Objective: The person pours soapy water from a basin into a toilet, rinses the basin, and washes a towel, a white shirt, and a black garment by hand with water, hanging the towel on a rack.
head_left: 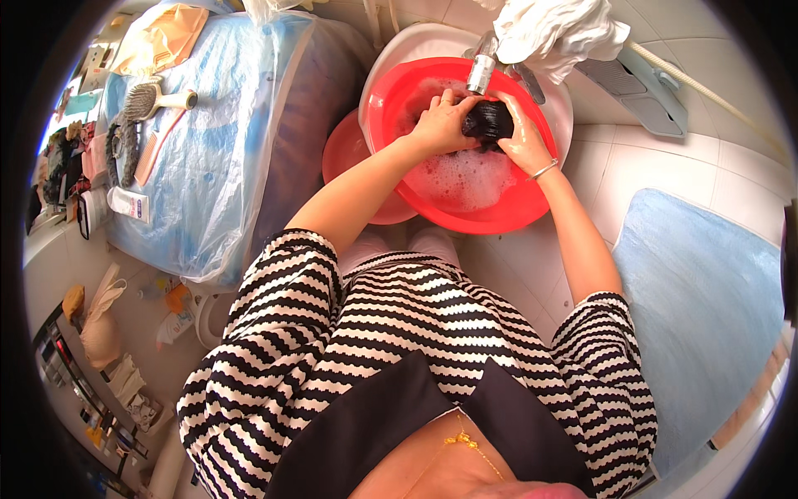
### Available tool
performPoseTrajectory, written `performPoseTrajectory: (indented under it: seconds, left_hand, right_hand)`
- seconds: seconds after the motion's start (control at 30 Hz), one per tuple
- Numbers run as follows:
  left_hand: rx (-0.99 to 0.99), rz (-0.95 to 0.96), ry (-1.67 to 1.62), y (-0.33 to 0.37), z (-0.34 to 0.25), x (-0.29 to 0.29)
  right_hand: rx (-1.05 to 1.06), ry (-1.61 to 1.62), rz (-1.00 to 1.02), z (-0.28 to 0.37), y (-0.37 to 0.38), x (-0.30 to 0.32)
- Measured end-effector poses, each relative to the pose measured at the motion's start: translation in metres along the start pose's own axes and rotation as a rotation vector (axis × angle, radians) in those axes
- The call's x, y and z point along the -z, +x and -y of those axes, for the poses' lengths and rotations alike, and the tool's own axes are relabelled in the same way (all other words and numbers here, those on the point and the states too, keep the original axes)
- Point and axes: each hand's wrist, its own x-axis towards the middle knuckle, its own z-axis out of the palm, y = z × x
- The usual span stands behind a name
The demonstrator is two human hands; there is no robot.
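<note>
A wet, shiny black bundle point(489, 123), which looks like a clump of hair, is held between both my hands over soapy water. My left hand point(443, 125) presses on its left side with the fingers bent round it. From the right, my right hand point(524, 137) cups it, wearing a thin bracelet at the wrist. Under the hands is a red basin point(499, 219) with white suds point(465, 179) on the water. The basin rests in a white sink point(416, 43), and a metal tap point(480, 73) points down just above my hands. The fingertips are partly hidden.
Left stands a bulky thing under a blue plastic cover point(220, 141), carrying a hairbrush point(145, 101), a comb point(153, 155) and a white tube point(128, 205). A second red basin point(345, 166) sits lower. White cloth point(565, 37) hangs by the tap; a light-blue panel point(706, 308) is right.
</note>
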Motion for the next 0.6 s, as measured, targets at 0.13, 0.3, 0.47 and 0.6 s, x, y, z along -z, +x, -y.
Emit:
performPoseTrajectory:
  seconds: [0.13, 0.3, 0.47, 0.6]
  left_hand:
    - [-0.026, 0.011, -0.525, -0.002, -0.017, 0.021]
    - [0.108, -0.09, -0.871, -0.018, -0.055, 0.054]
    - [0.012, -0.042, -0.183, -0.007, -0.022, 0.024]
    - [0.124, 0.325, 0.2, -0.004, 0.024, -0.026]
  right_hand:
    - [0.01, 0.068, -0.081, 0.051, -0.009, 0.025]
    - [0.13, 0.033, -0.169, 0.091, -0.011, 0.031]
    - [0.105, -0.257, -0.194, 0.015, -0.007, -0.001]
    - [0.081, -0.508, -0.029, -0.071, 0.005, -0.052]
